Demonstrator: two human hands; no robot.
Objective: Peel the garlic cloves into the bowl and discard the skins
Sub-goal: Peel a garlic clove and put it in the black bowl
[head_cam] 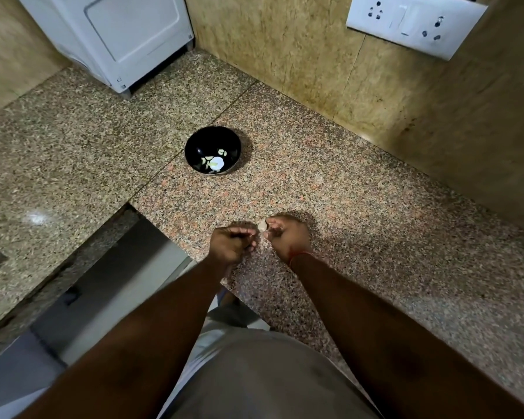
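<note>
A black bowl (212, 150) stands on the speckled granite counter (360, 222), with several pale garlic pieces lying in its bottom. Nearer to me, both hands meet just above the counter. A small pale garlic clove (262, 227) shows between them. My right hand (288, 237) pinches the clove with curled fingers. My left hand (232, 244) is curled too, its fingertips at the clove's left side. Most of the clove is hidden by the fingers.
A white appliance (118, 40) stands at the back left of the counter. A switch and socket plate (415, 25) is on the tiled wall at the right. The counter's front edge and a dark gap (118, 267) lie at my left.
</note>
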